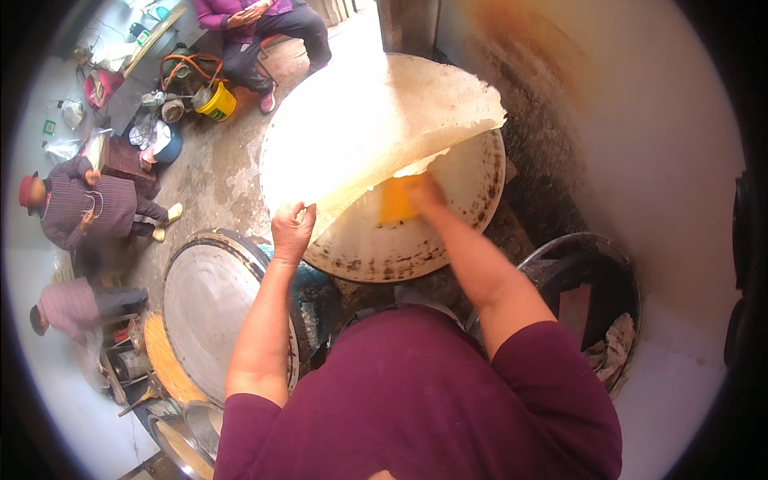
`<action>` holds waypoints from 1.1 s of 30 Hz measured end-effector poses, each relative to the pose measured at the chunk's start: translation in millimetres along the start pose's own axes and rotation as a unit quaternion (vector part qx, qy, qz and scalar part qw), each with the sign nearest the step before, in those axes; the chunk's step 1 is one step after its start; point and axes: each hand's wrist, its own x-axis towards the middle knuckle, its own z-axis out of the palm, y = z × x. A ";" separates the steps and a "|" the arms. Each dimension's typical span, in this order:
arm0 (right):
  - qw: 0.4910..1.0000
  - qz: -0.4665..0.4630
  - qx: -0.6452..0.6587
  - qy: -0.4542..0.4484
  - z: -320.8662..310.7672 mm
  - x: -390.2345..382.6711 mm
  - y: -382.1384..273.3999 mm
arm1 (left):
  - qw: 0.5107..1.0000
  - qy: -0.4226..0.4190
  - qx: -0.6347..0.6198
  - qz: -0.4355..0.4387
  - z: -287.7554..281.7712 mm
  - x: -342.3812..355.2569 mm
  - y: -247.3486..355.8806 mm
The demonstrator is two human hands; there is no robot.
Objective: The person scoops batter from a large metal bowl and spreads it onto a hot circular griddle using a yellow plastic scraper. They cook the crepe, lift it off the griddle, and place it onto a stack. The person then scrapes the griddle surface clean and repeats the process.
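Note:
In front of me is a wide round griddle (392, 250) with dark scorch spots near its rim. A large thin flatbread (432, 100) covers its far part, and its near edge is lifted off the surface. My left hand (294, 230) pinches the left end of that edge between thumb and fingers. My right hand (426, 194), slightly blurred, is closed on a flat yellow scraper (395, 203). The scraper is at the bared griddle surface by the raised edge. Bright light washes out the flatbread's left half.
A second round flat plate (210, 308) stands at left. To the right is a dark round tub (588, 268) with a crumpled cloth (614, 346). A wall rises beyond it. A seated person (264, 32), a yellow bucket (216, 102) and two people at left (92, 204) are farther off.

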 end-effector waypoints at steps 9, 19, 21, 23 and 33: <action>0.887 -0.263 -0.175 -0.337 42.1 -132.4 -65.2 | 0.997 0.048 -0.034 0.050 -37.2 52.5 4.7; 0.786 -0.587 -0.167 -0.100 10.6 -105.1 -60.5 | 0.998 -0.039 -0.002 0.052 -60.6 127.7 15.6; 0.774 -0.591 -0.199 -0.107 35.0 -96.6 -63.5 | 0.997 -0.049 0.000 0.064 -61.4 133.9 18.8; 0.784 -0.599 -0.158 -0.038 57.2 -80.8 -70.3 | 0.996 -0.064 0.002 0.057 -63.6 139.1 21.4; 0.863 -0.448 -0.233 0.016 84.9 23.2 -143.0 | 0.989 -0.077 0.007 0.124 -75.9 209.0 32.0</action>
